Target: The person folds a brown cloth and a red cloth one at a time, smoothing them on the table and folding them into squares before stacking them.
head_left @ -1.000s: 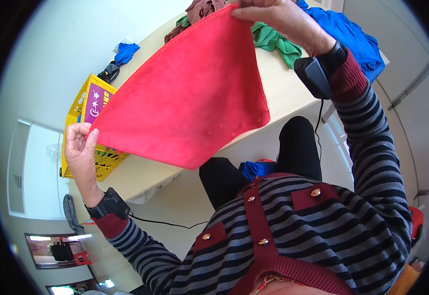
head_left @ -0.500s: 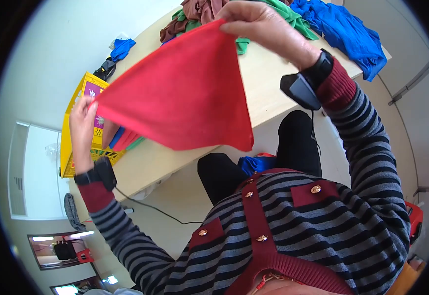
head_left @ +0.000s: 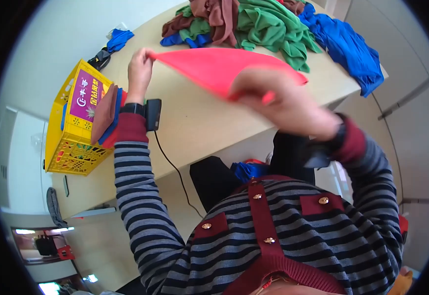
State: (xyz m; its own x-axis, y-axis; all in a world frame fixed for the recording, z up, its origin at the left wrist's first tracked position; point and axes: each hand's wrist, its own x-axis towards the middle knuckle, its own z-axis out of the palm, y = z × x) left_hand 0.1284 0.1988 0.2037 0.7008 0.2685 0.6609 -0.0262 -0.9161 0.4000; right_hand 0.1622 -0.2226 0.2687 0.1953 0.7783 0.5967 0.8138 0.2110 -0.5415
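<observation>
A plain red cloth is stretched in the air above the table. My left hand pinches one corner of it at the left. Closer to me, my right hand is blurred by motion and closed on the cloth's near edge, with a bit of red showing by its fingers. The cloth's far part slants toward a heap of green fabric and brown fabric. Folded cloths in brown, blue and red stand beside my left forearm.
A yellow crate with a purple label stands at the table's left end. Blue fabric hangs over the right edge of the pale table. A smaller blue cloth lies at the back left. A black cable runs from my left wrist device.
My left hand has moved right and up, away from the crate. The right hand has come down toward me. The red cloth has gone from hanging spread out to lying flatter and higher.
</observation>
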